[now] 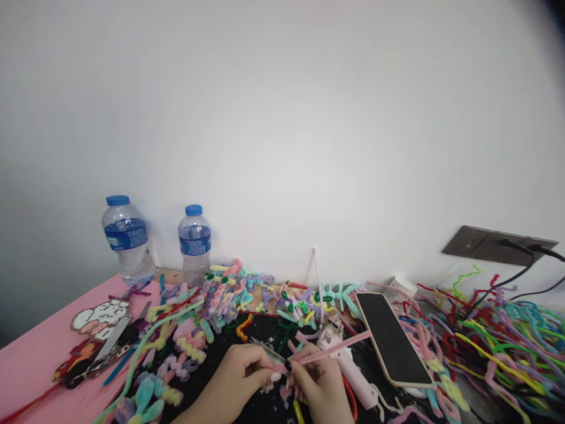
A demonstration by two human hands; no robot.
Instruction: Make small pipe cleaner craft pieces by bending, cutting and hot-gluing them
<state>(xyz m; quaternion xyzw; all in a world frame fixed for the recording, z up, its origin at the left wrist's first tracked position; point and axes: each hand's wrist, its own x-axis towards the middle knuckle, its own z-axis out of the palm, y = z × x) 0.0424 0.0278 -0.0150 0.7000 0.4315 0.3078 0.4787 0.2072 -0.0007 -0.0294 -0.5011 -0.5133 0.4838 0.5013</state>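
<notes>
My left hand point(241, 377) and my right hand point(320, 386) meet low in the middle of the view, over a black mat point(220, 353). Both pinch a pale pink pipe cleaner point(331, 348) between thumb and fingertips. Its free length sticks out past my right hand, up toward the phone. A narrow metal blade point(270, 352) shows just behind my fingertips; I cannot tell whether it lies on the mat or is held. To the right of my right hand is a pink hot glue gun point(355, 371). Something yellow point(299, 411) pokes out below my hands.
Tangled pipe cleaners point(498, 341) heap on the right, under a wall socket point(498, 247). A phone point(392, 338) lies nearby. Finished fuzzy pieces point(225, 294) crowd the back. Two water bottles point(194, 241) stand at the wall. Scissors point(112, 344) rest on pink paper point(30, 371).
</notes>
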